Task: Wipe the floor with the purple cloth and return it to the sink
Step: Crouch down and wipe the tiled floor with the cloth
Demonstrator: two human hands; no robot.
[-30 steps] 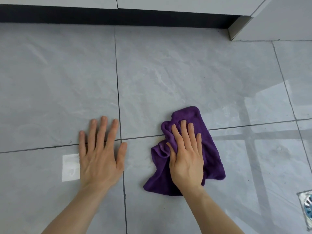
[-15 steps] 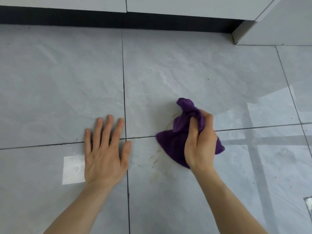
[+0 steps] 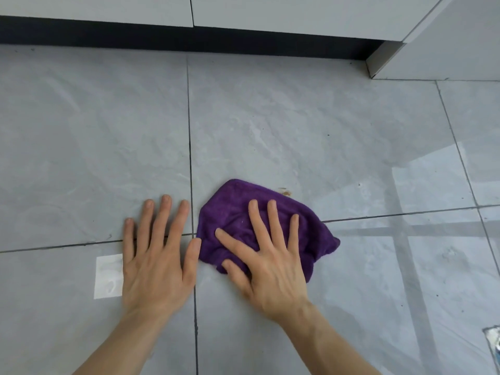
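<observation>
The purple cloth (image 3: pixel 232 209) lies bunched on the grey tiled floor (image 3: pixel 270 117), over the crossing of two grout lines. My right hand (image 3: pixel 270 263) presses down flat on it with fingers spread, the thumb at its near left edge. My left hand (image 3: pixel 157 255) rests flat on the bare tile just left of the cloth, fingers apart, holding nothing; its thumb nearly touches the cloth. A small brown stain (image 3: pixel 285 191) shows on the tile at the cloth's far right edge. No sink is in view.
White cabinet fronts with a dark recessed plinth (image 3: pixel 189 39) run along the far edge, and a cabinet corner (image 3: pixel 378 60) juts out at the far right. A white square patch (image 3: pixel 108 276) lies left of my left hand. A floor drain (image 3: pixel 493 345) sits at the lower right edge.
My right hand had gathered the cloth into a fist and lifted it; now it has set the cloth down further left and flattened onto it. The left hand has stayed planted.
</observation>
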